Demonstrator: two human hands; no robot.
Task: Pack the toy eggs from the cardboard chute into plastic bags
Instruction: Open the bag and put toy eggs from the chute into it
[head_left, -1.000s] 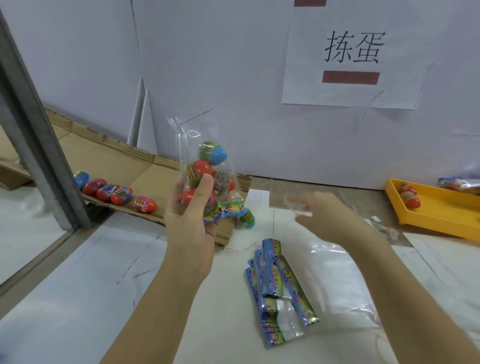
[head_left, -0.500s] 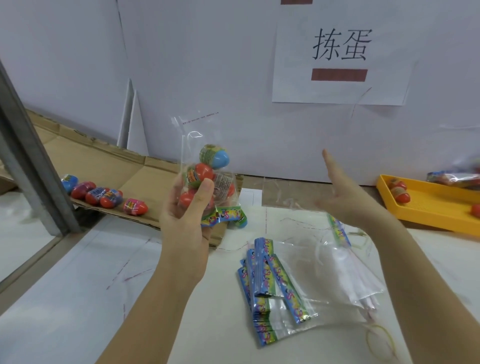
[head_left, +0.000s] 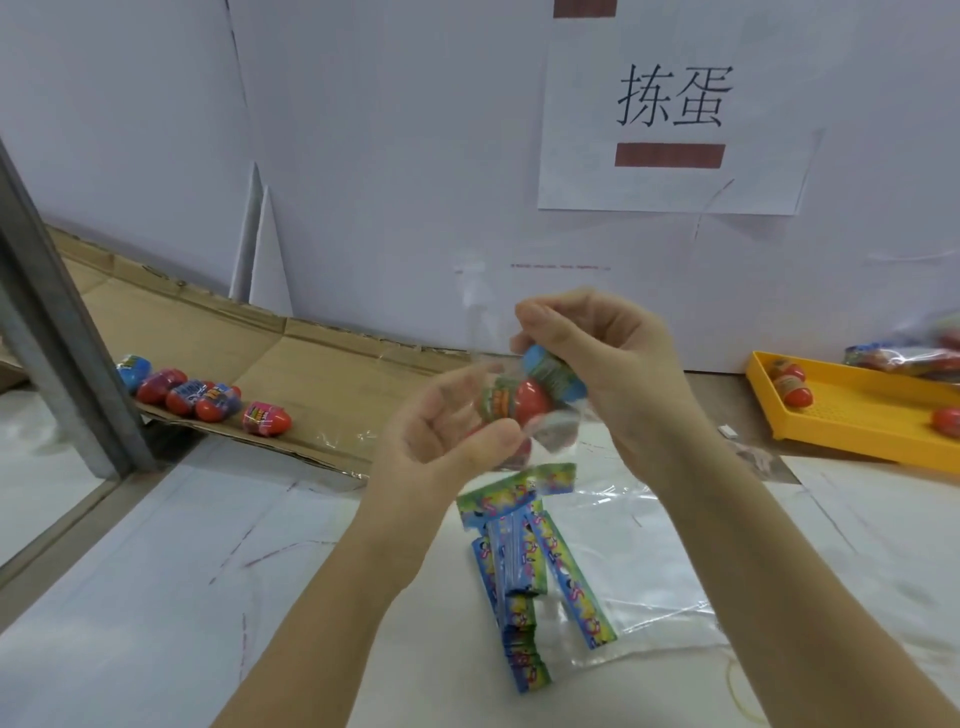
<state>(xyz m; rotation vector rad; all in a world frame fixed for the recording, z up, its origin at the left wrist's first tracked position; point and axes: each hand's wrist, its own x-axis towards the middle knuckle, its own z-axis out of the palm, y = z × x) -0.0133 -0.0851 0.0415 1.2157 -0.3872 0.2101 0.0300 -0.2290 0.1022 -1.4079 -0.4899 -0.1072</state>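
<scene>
Although motion blur smears the middle of the view, the white worktop (head_left: 156, 597) is plain enough, with the cardboard chute (head_left: 322, 364) lying along its far left side. A grey metal post (head_left: 57, 332) crosses the chute's upper end and hides part of it. At far right a yellow tray (head_left: 857, 415) is cut off by the frame edge; a few red eggs (head_left: 789, 384) lie in it, and a packed bag (head_left: 904, 358) at its far rim is too blurred to read. Near the person a stack of empty plastic bags (head_left: 519, 597) with blue and green printed headers lies on the worktop, their clear film hard to trace against the white surface. Above the stack, both hands hold the filled bag (head_left: 524, 410) in the air: the left hand (head_left: 452, 431), badly blurred, curls round it from below, and the right hand (head_left: 613, 358) grips its top over a blue egg (head_left: 545, 364). The bag's clear neck nearly vanishes against the white wall (head_left: 363, 156), and its printed header hangs beneath the hands. Loose toy eggs (head_left: 202, 397) lie in a row on the chute's lower lip, touching one another, a pink egg (head_left: 266, 417) just beside them. Half a second ago the left hand alone held the bag, with the right hand open and well apart; now the right hand has closed on it.
</scene>
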